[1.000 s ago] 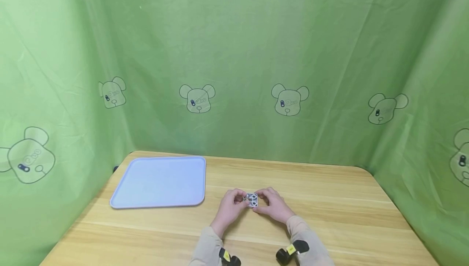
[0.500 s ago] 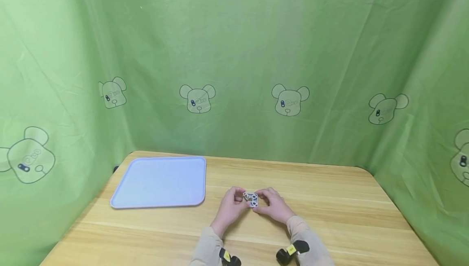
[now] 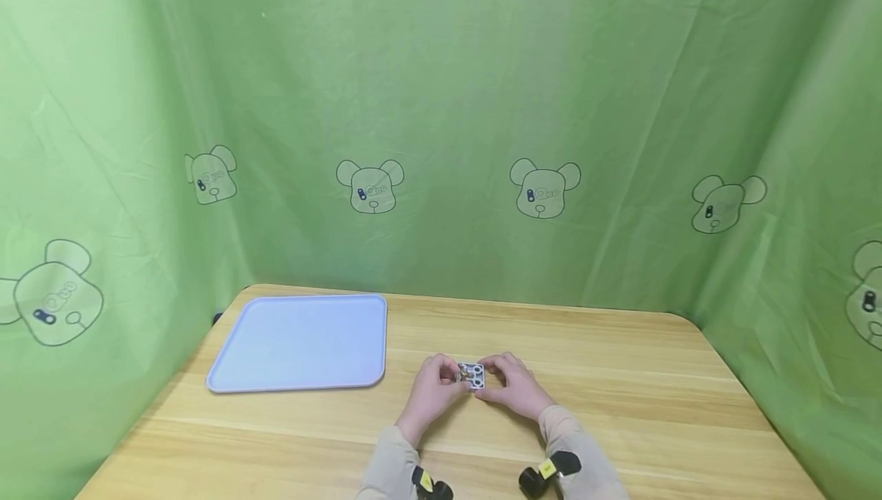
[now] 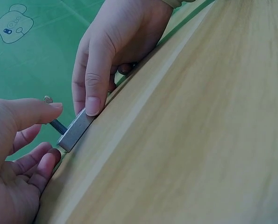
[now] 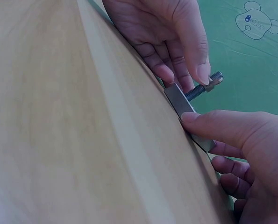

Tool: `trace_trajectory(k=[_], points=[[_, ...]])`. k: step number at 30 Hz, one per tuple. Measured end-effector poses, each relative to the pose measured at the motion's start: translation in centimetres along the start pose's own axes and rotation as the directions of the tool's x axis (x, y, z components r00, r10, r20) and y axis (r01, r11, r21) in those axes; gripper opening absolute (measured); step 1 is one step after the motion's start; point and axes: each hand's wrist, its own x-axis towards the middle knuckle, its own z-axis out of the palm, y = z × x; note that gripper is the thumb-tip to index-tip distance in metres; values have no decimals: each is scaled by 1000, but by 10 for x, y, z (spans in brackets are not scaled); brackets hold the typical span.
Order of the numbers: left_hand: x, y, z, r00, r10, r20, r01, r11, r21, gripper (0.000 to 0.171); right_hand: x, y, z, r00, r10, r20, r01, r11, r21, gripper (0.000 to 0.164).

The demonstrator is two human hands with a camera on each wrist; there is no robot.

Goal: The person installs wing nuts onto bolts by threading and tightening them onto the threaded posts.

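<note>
A small square metal block point(image 3: 478, 377) with ring-like holes on top lies flat on the table. From its left part a threaded bolt point(image 5: 195, 93) sticks up, bearing a small brass-coloured nut point(image 5: 214, 84) near its upper end. My left hand point(image 3: 432, 391) has its thumb and index finger at this nut, pinching it; the fingers partly hide it in the head view. On the right, my right hand point(image 3: 517, 389) grips the block's edges between thumb and fingers. The left wrist view shows the bolt point(image 4: 58, 127) beside the left thumb.
A pale blue tray point(image 3: 296, 343) lies at the table's back left. Green curtains point(image 3: 455, 255) with bear prints enclose the wooden table point(image 3: 620, 377) at the back and sides. Each sleeve carries a black wrist camera point(image 3: 534, 481).
My left fingers rose slightly and came back down at the bolt, and the small nut lies at a different angle. The right hand and the block have stayed in place.
</note>
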Motion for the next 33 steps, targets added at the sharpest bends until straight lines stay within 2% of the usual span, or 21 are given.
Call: trace_trajectory(k=[13, 33], points=[[-1, -1, 0, 1000, 21, 8, -21, 1000, 6, 25, 0, 1, 1, 1000, -7, 3, 7, 1000, 3, 54], [-2, 3, -1, 999, 46, 17, -47, 996, 74, 20, 0, -1, -1, 1000, -7, 5, 7, 1000, 5, 53]])
